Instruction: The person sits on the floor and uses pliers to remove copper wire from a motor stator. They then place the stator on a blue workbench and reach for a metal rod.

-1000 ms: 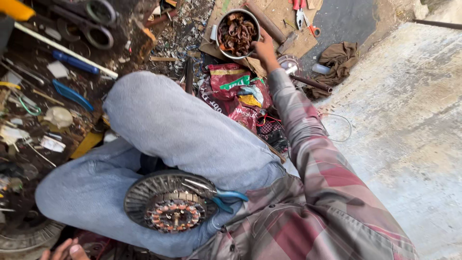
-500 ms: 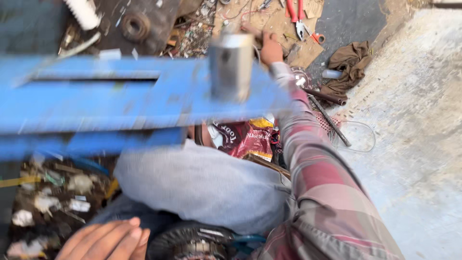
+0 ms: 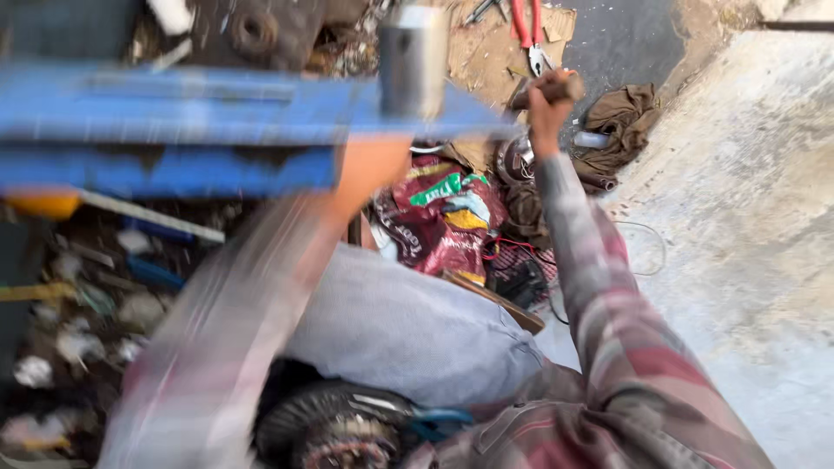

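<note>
Up beyond the red printed bag (image 3: 443,217), the right hand (image 3: 549,97) is closed round a short brownish handle-like piece (image 3: 565,87) (what it is cannot be told through the blur), arm stretched full in a plaid sleeve. Just past that fist lie red-handled pliers (image 3: 530,30) on cardboard; to the far side of it, a crumpled brown rag (image 3: 621,126). The held piece sits wholly inside the fist, only its end showing.

Left hand (image 3: 369,169): smeared with motion, raised against the blue metal bar (image 3: 174,126) on the near-left side of the bag; whether it is grasping or open cannot be told. A steel cylinder (image 3: 413,56) stands up from that bar.

Nearer the body than the bag, a round motor part with copper windings (image 3: 343,434) rests loose on the lap, under the jeans-clad knee (image 3: 417,326).

Risk, as judged: the long reach shifts the body, and the unheld motor part could roll off the lap. The blue bar, if only pushed and not gripped, could swing against the knee or knock the clutter beside it.
</note>
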